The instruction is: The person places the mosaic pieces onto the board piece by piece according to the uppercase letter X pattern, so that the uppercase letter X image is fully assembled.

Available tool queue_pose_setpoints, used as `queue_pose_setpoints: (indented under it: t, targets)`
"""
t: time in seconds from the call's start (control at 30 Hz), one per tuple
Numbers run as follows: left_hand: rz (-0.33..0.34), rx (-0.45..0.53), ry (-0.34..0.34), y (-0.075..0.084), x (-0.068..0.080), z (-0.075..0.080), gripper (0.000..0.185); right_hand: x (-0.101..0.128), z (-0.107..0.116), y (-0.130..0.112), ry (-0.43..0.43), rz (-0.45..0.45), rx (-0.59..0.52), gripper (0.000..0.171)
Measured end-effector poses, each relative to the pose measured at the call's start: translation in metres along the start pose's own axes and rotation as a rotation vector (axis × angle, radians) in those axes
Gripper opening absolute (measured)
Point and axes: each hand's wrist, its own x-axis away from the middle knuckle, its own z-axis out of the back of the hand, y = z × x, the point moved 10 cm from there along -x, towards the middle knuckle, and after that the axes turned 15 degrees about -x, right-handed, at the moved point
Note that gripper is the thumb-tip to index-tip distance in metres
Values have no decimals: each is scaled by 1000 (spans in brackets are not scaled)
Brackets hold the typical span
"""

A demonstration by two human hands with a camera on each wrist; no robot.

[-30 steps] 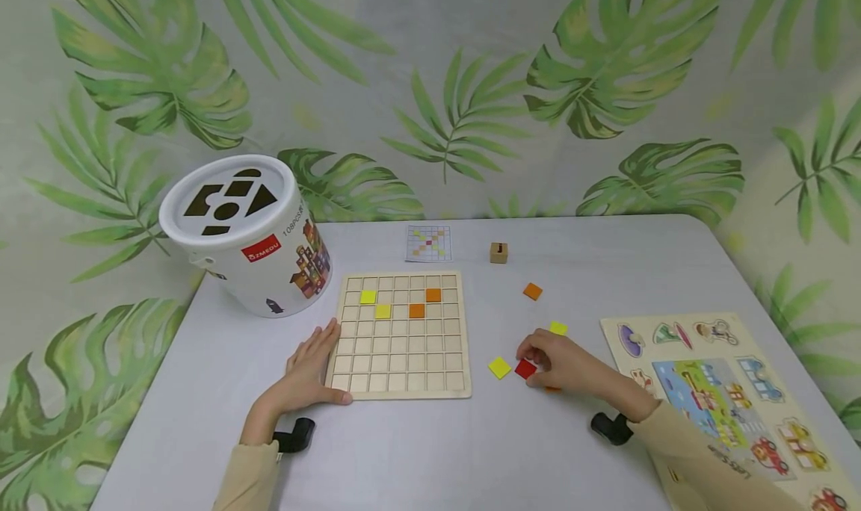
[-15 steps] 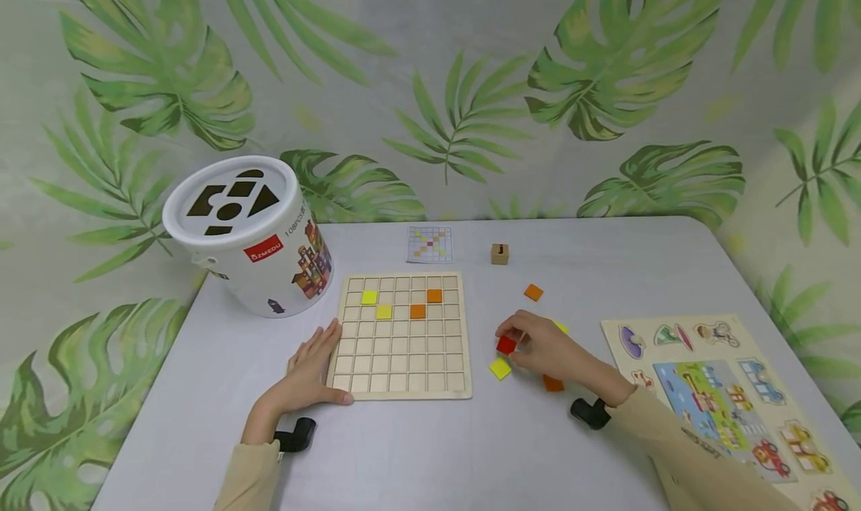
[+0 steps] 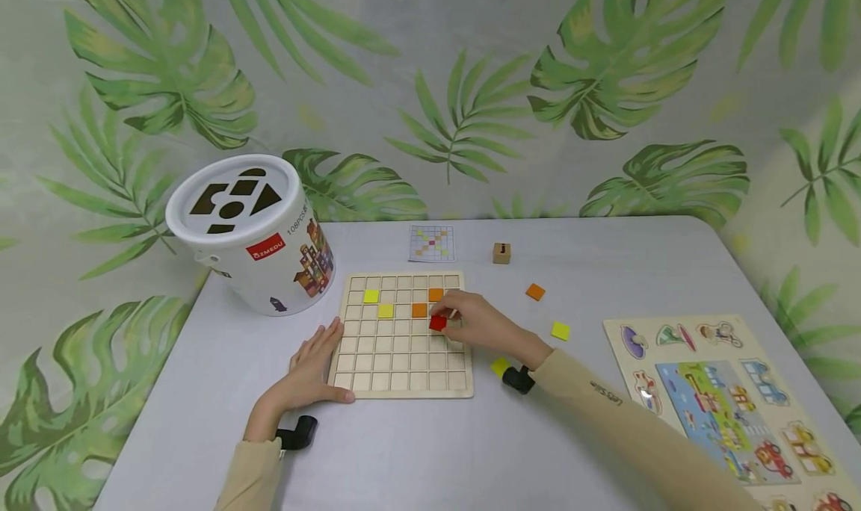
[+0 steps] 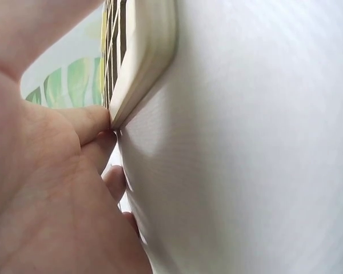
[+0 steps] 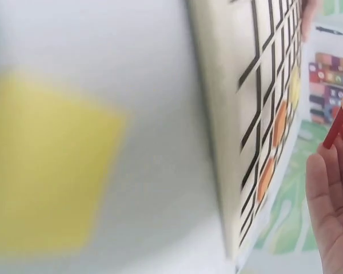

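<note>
The right hand (image 3: pixel 476 320) pinched a red tile (image 3: pixel 438 323) between thumb and fingertips over the right side of a gridded wooden board (image 3: pixel 400 364), near the centre of the head view. At centre left, the left hand (image 3: pixel 306 369) held nothing, its fingers extended and thumb spread wide against the board's left edge. Yellow tiles (image 3: pixel 386 311) and orange tiles (image 3: pixel 419 311) sat in the board's upper rows. Beneath lay a pale, smooth table (image 3: pixel 430 459); a leaf-printed backdrop (image 3: pixel 363 107) filled the upper frame. A white bucket (image 3: pixel 265 264) stood at upper left, a pattern card (image 3: pixel 432 243) and wooden cube (image 3: pixel 501 253) lay above the board, and a picture puzzle (image 3: pixel 615 330) lay at lower right. The right wrist view alone showed the red tile edge-on, raised clear of the grid; the left wrist view alone showed the left palm and the board's thick, rounded corner.
</note>
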Motion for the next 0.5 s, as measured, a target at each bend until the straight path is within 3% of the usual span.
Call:
queue_pose_setpoints:
  t: [0.27,0.5]
  targets:
    - [5,-7,-4,0,-1,1,123,-40,-29,1,-53,0,102,25]
    - [3,-16,-7,-1,-1,0,122,-55,-46,4,-94,-25,153,25]
